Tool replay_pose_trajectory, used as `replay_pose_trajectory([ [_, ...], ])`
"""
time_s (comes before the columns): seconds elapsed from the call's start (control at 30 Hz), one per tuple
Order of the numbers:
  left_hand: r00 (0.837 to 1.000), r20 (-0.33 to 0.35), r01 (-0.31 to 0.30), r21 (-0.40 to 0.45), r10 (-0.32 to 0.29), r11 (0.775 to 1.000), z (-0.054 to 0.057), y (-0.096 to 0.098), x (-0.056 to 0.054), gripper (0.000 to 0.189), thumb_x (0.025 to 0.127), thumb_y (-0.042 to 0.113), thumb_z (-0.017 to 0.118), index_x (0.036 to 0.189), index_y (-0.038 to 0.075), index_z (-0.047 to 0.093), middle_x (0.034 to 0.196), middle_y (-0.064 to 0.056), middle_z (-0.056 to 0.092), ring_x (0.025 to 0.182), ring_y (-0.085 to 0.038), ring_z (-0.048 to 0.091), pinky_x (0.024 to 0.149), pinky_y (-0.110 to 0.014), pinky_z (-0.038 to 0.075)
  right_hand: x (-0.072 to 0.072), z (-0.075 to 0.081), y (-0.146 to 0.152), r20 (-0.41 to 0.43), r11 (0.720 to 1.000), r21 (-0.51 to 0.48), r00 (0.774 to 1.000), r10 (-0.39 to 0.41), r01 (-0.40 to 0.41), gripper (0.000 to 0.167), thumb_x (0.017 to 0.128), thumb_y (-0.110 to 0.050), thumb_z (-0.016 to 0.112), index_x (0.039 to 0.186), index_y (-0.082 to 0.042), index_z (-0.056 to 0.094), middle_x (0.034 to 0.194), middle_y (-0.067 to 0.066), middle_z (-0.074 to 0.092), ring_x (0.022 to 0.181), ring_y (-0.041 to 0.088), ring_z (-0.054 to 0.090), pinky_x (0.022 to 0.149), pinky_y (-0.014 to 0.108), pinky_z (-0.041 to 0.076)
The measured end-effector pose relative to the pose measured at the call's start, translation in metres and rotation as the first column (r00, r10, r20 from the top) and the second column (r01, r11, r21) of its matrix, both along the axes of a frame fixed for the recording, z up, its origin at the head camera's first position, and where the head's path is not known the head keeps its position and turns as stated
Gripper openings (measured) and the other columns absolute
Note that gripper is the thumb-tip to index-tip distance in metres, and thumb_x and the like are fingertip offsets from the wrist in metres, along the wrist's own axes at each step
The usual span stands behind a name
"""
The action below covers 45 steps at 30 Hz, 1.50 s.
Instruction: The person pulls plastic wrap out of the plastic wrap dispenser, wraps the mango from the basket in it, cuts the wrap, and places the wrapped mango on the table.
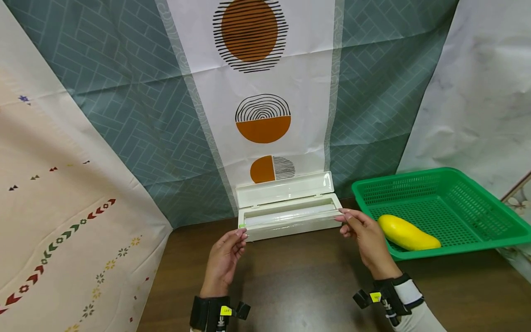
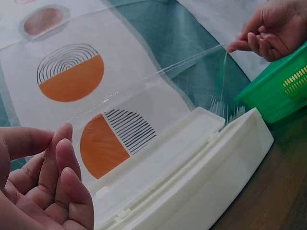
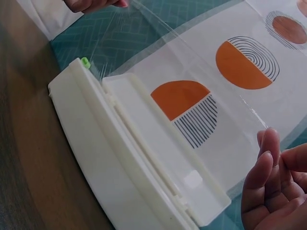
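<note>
A white plastic-wrap dispenser stands against the back cloth with its lid raised. Inside lies a roll of clear wrap. Between the two hands a sheet of clear plastic wrap is stretched up out of the dispenser. My left hand pinches one corner of the sheet between thumb and finger, near the dispenser's left end. At the right end, my right hand pinches the other corner. A small green slider sits on the dispenser's left end.
To the right stands a green plastic basket holding a yellow elongated fruit or vegetable, close beside the right hand. Patterned cloth hangs behind the brown wooden table, and a printed cloth is on the left.
</note>
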State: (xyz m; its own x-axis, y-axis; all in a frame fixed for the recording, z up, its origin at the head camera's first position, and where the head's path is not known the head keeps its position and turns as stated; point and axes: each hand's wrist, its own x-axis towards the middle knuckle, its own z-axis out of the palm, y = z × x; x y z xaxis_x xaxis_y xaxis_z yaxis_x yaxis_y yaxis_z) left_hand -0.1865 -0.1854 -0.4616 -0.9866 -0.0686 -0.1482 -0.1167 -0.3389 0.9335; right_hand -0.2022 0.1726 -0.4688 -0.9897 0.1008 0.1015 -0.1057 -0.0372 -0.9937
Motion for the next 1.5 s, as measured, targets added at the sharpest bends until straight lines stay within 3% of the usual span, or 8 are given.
replay_pose_trajectory([
  [0.53, 0.999, -0.036, -0.008, -0.017, 0.007, 1.000, 0.012, 0.003, 0.008, 0.014, 0.101, 0.017, 0.062, 0.096, 0.016, 0.075, 0.088, 0.006, 0.074, 0.079, -0.006, 0.064, 0.076, -0.021, 0.051, 0.009, 0.011, 0.001, -0.002, 1.000, -0.030, 1.000, -0.005, 0.005, 0.050, 0.104, -0.034, 0.055, 0.136, 0.005, 0.056, 0.098, -0.013, 0.075, 0.073, 0.009, 0.064, 0.073, 0.019, 0.056],
  [1.07, 0.997, -0.078, 0.003, 0.012, -0.002, 1.000, 0.026, 0.003, 0.016, 0.015, 0.101, 0.016, 0.062, 0.094, 0.017, 0.074, 0.088, 0.005, 0.074, 0.079, -0.007, 0.064, 0.074, -0.020, 0.052, 0.016, 0.022, 0.002, -0.065, 0.998, -0.067, 0.998, -0.006, 0.002, 0.044, 0.104, -0.030, 0.055, 0.130, 0.006, 0.060, 0.099, -0.010, 0.074, 0.072, 0.009, 0.062, 0.072, 0.019, 0.055],
  [1.3, 0.995, -0.104, 0.006, 0.017, -0.004, 1.000, 0.032, 0.003, 0.018, 0.016, 0.101, 0.015, 0.061, 0.092, 0.017, 0.074, 0.087, 0.005, 0.073, 0.078, -0.007, 0.064, 0.074, -0.020, 0.052, 0.018, 0.027, 0.003, -0.091, 0.996, -0.084, 0.996, -0.005, -0.003, 0.032, 0.104, -0.029, 0.056, 0.116, -0.003, 0.069, 0.117, -0.008, 0.070, 0.072, 0.010, 0.062, 0.072, 0.019, 0.054],
  [1.5, 0.991, -0.133, 0.004, 0.023, -0.001, 1.000, 0.037, 0.003, 0.020, 0.016, 0.101, 0.013, 0.061, 0.093, 0.014, 0.074, 0.088, 0.004, 0.074, 0.078, -0.007, 0.064, 0.074, -0.020, 0.053, 0.021, 0.034, 0.003, -0.098, 0.997, -0.075, 0.995, -0.007, 0.000, 0.037, 0.104, -0.029, 0.056, 0.123, 0.001, 0.065, 0.109, -0.008, 0.073, 0.072, 0.010, 0.063, 0.072, 0.019, 0.054],
])
